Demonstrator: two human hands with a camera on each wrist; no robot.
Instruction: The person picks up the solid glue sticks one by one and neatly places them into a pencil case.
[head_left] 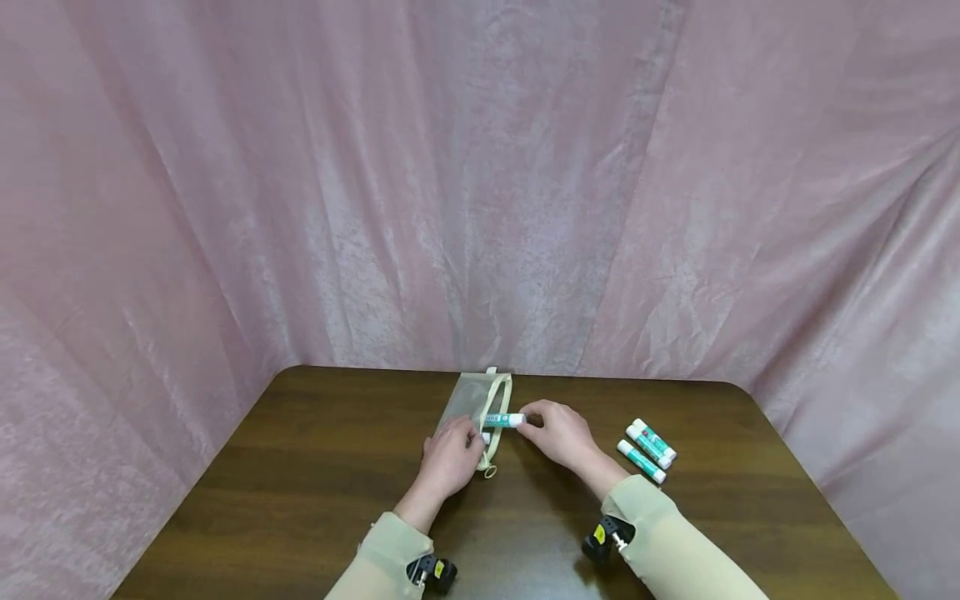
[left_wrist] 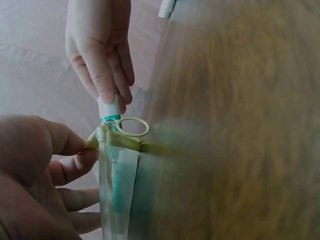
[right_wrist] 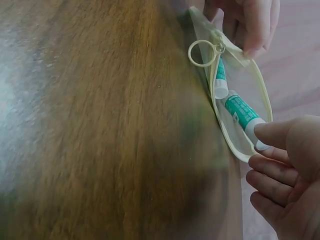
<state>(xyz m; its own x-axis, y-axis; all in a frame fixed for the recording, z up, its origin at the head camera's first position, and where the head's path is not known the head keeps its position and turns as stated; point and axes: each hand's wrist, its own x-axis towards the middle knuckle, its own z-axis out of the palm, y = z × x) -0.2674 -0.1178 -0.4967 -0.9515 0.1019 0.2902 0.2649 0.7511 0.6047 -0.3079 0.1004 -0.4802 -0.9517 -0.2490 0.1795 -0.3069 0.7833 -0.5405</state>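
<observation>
A translucent zipper pouch [head_left: 467, 393] with cream edging lies near the table's far edge, its mouth spread apart toward the right. My left hand [head_left: 453, 454] pinches the edging beside the zipper's ring pull [left_wrist: 134, 127]. Between thumb and fingers, my right hand [head_left: 558, 432] grips the white end of a green-and-white glue stick [right_wrist: 243, 113], whose other end is inside the pouch's mouth. Another glue stick [right_wrist: 220, 80] lies within the pouch, partly hidden by the edging. Right of my right hand, several more glue sticks [head_left: 642, 461] lie side by side on the table.
The brown wooden table [head_left: 300, 475] has rounded far corners. Pink curtains [head_left: 480, 208] hang right behind it and along its sides. A small black camera is strapped to each wrist.
</observation>
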